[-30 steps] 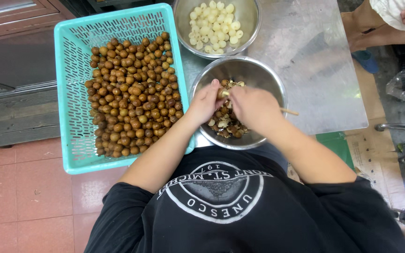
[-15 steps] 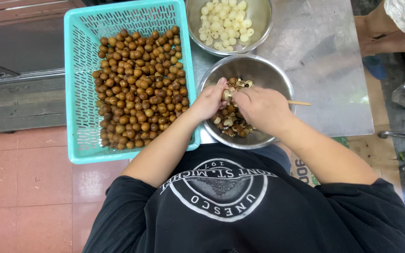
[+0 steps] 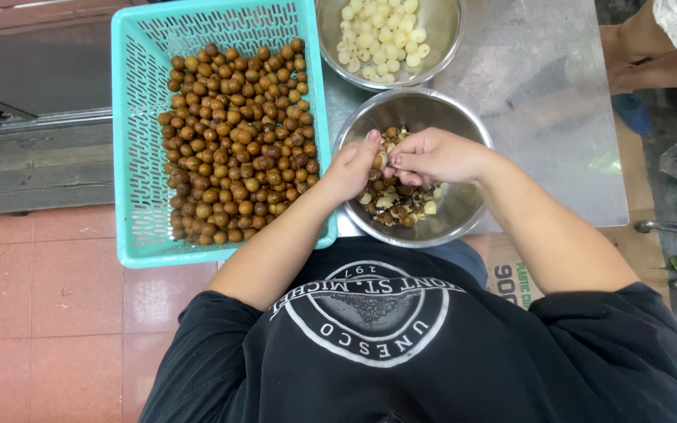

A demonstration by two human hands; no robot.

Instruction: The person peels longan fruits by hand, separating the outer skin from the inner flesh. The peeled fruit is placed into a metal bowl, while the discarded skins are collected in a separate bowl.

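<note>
Peeling step in hand, by my judgement. Left hand (image 3: pixel 352 166) and right hand (image 3: pixel 432 155) together pinch one brown fruit (image 3: pixel 378 160) over the shell bowl (image 3: pixel 464 211) (husks inside). Next: free the kernel, transfer to upper bowl (image 3: pixel 448 39); basket (image 3: pixel 139 157) holds unpeeled stock.

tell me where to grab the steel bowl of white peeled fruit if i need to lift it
Grip the steel bowl of white peeled fruit at its bare right rim, probably coming from the open steel table side. Its near rim crowds the shell bowl and its left rim the turquoise basket.
</note>
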